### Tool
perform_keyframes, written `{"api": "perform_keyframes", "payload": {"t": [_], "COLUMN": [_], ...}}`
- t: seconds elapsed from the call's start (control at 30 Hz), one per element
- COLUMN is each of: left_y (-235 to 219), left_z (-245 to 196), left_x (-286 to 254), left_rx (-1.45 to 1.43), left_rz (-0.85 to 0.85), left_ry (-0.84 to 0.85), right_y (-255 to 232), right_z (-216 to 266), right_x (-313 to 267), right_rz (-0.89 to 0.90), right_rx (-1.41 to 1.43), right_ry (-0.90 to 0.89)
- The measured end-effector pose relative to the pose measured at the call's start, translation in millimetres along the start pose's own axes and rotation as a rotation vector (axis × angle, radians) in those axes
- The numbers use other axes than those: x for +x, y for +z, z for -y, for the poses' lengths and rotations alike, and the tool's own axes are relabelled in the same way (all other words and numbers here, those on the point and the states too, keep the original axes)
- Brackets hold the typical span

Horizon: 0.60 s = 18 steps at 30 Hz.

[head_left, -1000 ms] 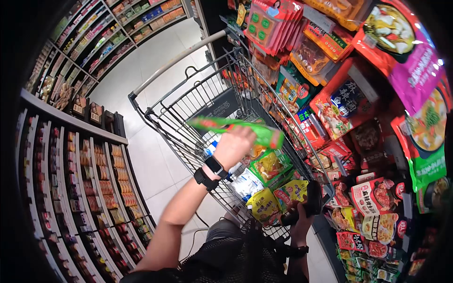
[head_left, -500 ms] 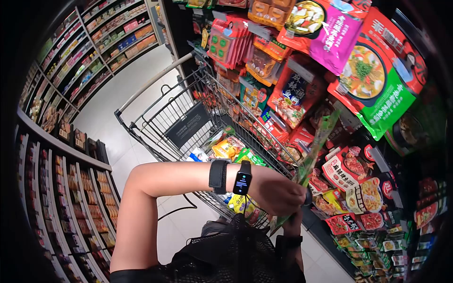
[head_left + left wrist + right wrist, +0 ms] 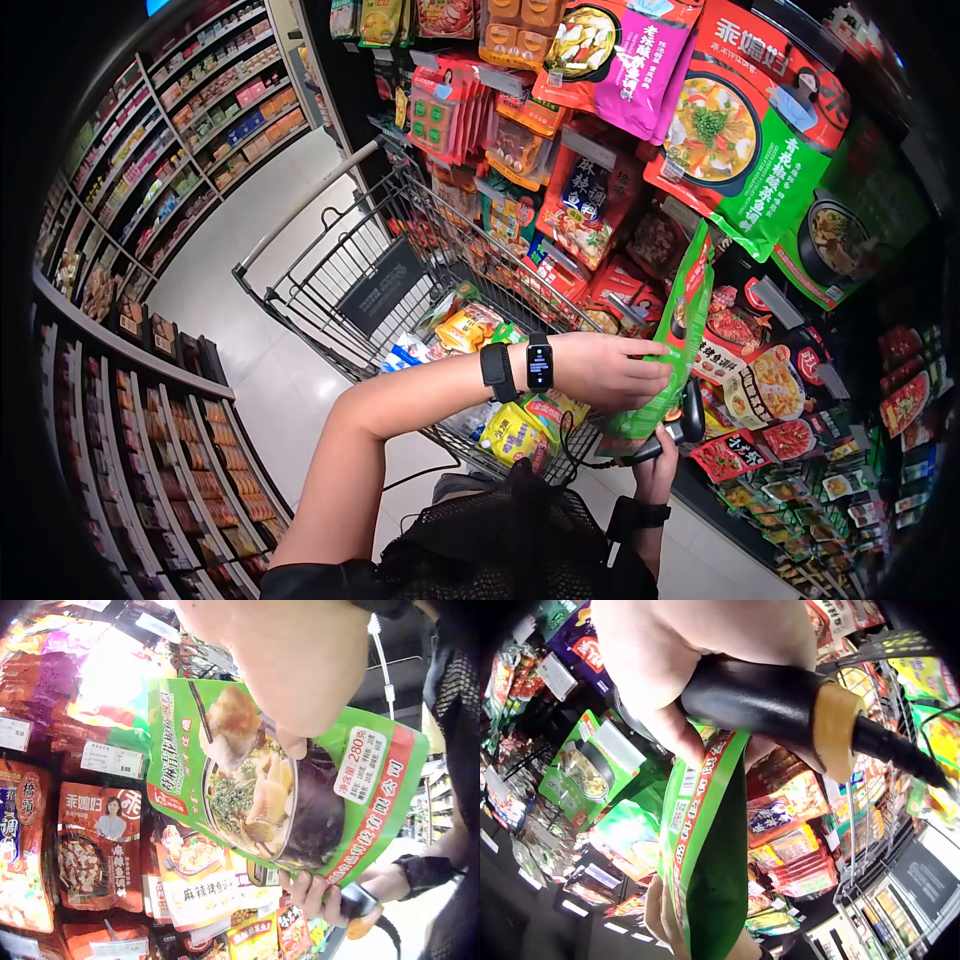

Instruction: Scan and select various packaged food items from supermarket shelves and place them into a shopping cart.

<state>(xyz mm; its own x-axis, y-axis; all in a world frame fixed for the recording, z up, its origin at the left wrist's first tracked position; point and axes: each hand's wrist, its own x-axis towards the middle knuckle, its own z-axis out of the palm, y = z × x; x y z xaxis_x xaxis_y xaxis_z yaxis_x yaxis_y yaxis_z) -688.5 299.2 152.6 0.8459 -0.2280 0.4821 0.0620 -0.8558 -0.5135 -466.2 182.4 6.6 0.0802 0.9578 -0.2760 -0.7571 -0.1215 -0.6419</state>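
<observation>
A green fish seasoning packet [image 3: 685,315] stands on edge between my hands, beside the hanging packets. My left hand [image 3: 605,370] reaches across from the left and pinches it. The left wrist view shows the packet's printed front [image 3: 259,799], a bowl of fish, with the left thumb pressed on it. Held in my right hand [image 3: 658,462] is a black handle [image 3: 757,701] with an orange-tan ring and a cable. The right fingers [image 3: 311,896] also meet the packet's lower edge. In the right wrist view the packet's dark green inner or rear face [image 3: 720,892] faces the camera.
A wire shopping cart [image 3: 300,205] stands ahead, with yellow packets [image 3: 515,432] and other bags inside. Along the right hangs a wall of seasoning packets [image 3: 715,120]. Stocked shelves [image 3: 130,400] line the left, across a tiled aisle [image 3: 240,300]. A black cable [image 3: 425,472] trails below the left arm.
My left hand has carried the green packet from above the cart rightward to my right hand. The packet has turned upright, and the view has shifted toward the hanging packets.
</observation>
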Motion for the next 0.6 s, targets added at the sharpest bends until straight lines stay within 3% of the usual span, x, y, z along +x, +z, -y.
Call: {"api": "perform_keyframes", "payload": {"t": [0.07, 0.13, 0.17, 0.2, 0.27, 0.3, 0.33, 0.43, 0.6], "left_y": [3, 1, 4, 10, 21, 24, 26, 23, 24], "left_z": [-3, -5, -8, -9, -11, -8, -9, -7, -7], "left_x": [1, 5, 3, 2, 5, 9, 11, 12, 11], "left_rx": [0.006, -0.095, -0.091, -0.093, -0.148, -0.178, -0.186, -0.029, -0.114], "left_rz": [0.032, -0.165, -0.184, -0.186, -0.280, -0.313, -0.322, -0.086, -0.165], "left_ry": [0.003, -0.217, -0.352, -0.349, -0.748, -0.793, -0.798, -0.744, -0.741], "right_y": [-4, -8, -10, -7, 1, 0, 0, -5, -1], "right_z": [3, 7, 10, 12, 16, 21, 25, 18, 19], "right_x": [0, 1, 2, 2, 1, -1, -2, 5, 3], "right_rz": [-0.025, -0.050, -0.057, -0.063, -0.045, -0.059, -0.072, -0.075, -0.053], "right_rx": [0.007, 0.014, 0.030, 0.047, 0.005, -0.022, -0.049, -0.025, -0.029], "right_ry": [-0.054, -0.108, -0.113, -0.117, -0.185, -0.192, -0.199, -0.217, -0.197]}}
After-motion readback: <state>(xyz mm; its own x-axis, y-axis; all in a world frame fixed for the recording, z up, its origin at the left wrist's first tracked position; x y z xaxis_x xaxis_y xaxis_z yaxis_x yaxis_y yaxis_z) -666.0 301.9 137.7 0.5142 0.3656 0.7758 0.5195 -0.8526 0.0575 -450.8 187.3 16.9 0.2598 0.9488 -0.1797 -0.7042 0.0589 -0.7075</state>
